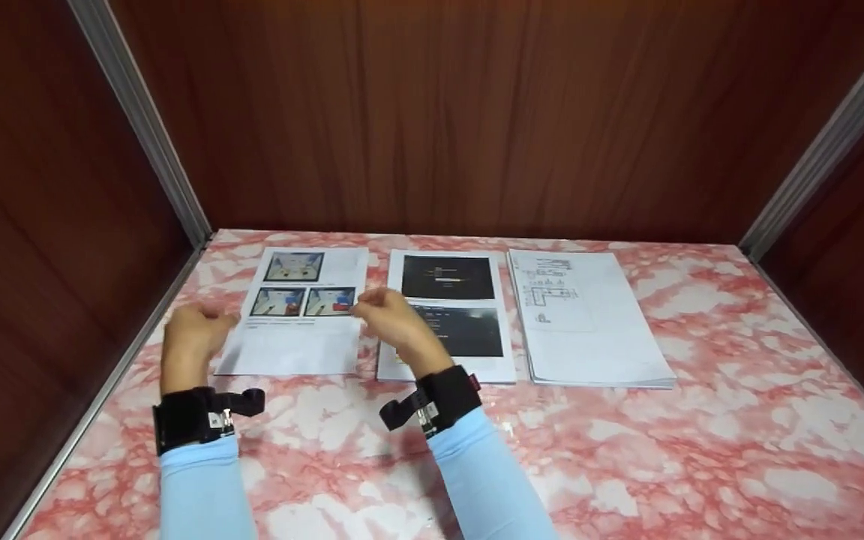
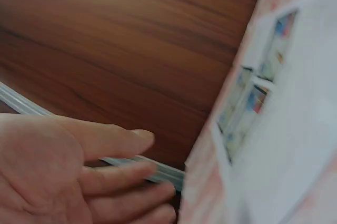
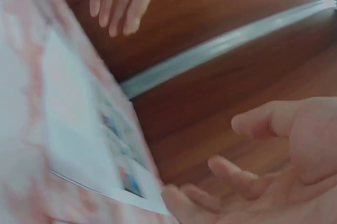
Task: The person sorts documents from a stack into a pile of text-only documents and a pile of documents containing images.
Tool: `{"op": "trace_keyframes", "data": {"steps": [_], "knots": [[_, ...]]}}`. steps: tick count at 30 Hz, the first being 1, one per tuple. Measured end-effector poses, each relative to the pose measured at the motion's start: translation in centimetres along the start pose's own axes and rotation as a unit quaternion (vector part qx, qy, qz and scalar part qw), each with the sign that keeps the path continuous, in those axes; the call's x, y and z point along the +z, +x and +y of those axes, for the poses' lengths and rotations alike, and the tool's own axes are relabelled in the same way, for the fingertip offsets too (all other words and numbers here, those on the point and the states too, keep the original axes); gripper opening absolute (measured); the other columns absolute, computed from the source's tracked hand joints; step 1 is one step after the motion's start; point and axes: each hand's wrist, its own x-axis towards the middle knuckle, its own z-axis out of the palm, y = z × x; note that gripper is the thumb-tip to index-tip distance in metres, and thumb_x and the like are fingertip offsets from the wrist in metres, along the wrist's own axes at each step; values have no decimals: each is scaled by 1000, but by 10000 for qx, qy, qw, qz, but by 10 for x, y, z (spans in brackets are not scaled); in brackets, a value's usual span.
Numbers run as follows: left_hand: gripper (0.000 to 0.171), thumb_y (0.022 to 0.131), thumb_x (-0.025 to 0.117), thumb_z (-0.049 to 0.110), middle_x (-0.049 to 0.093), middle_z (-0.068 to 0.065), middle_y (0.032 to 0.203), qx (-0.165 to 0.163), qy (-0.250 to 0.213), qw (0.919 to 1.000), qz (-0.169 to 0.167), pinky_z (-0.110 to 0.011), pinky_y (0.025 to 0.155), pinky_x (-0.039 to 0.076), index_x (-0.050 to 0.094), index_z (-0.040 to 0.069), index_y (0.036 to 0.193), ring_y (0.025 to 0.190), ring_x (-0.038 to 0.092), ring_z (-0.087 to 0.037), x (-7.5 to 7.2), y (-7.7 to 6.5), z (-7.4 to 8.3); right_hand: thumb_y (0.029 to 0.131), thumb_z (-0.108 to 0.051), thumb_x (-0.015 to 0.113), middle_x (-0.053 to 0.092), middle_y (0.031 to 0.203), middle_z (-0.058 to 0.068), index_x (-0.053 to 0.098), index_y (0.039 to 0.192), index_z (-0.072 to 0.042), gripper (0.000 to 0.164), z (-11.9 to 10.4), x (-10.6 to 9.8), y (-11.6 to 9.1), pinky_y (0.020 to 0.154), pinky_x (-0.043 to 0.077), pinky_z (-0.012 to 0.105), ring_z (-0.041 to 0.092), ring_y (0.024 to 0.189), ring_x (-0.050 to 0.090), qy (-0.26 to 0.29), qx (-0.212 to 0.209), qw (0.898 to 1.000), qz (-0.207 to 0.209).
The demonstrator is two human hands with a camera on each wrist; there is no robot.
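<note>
Three paper piles lie side by side on the table. Nearest both hands is the left one, a printed sheet (image 1: 297,349) with three colour photos. My left hand (image 1: 193,336) hovers by its left edge, fingers relaxed and holding nothing, as the left wrist view also shows with the palm (image 2: 39,168) in sight. Over the gap between the left sheet and the middle stack (image 1: 447,370) is my right hand (image 1: 400,324), its fingers loosely bent and apart. Nothing sits between its thumb and fingers (image 3: 237,176) in the right wrist view.
A stack of white sheets (image 1: 604,337) with a line diagram lies on the right. The red-and-white marbled table (image 1: 739,450) is enclosed by brown wood-grain panels (image 1: 432,120) at the back and sides, with metal strips (image 1: 139,127) at the corners.
</note>
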Motion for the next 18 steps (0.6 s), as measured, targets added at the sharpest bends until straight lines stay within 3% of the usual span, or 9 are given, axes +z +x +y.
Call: {"op": "trace_keyframes", "data": {"steps": [4,9,12,14,16,18], "knots": [[59,100,61,25,50,-37,143,-422,213,9982,-357,-55,109,43,48,-16,139,127,51,-47,5,1,-12,94,-17,67,58,123,14,55,130,5,44,15,11,3,95,51,42,32,113,57,69,524,9986,53],[43,95,66,21,63,-28,110,-569,233,9978,-261,-43,83,52,59,-16,116,95,59,-36,8,2,-21,91,-15,67,49,133,16,51,128,5,45,27,19,6,96,52,45,27,117,48,682,798,9945,13],[28,90,67,18,61,-15,85,-540,282,9980,-166,-35,70,49,62,-9,93,83,58,-31,10,4,-22,91,-14,66,49,107,12,54,122,4,38,29,20,8,87,53,43,24,97,48,962,823,9919,-61],[23,88,67,16,59,-11,79,-494,319,9982,-129,-35,69,47,61,-6,86,81,57,-31,10,4,-23,91,-12,65,42,88,5,55,112,2,27,30,20,9,75,50,38,19,79,43,1122,813,9902,-173],[25,88,67,16,61,-14,82,-451,291,9985,-93,-38,73,49,63,-9,91,85,58,-33,11,4,-23,92,-10,63,32,72,0,55,104,-1,16,31,20,10,63,42,36,17,65,33,1286,804,9880,-287],[35,89,67,15,65,-24,98,-450,217,9987,-54,-43,82,51,63,-15,107,93,58,-36,11,3,-22,93,-9,62,27,65,-3,53,99,-4,11,31,20,11,61,37,34,15,60,30,1374,770,9868,-369]]}}
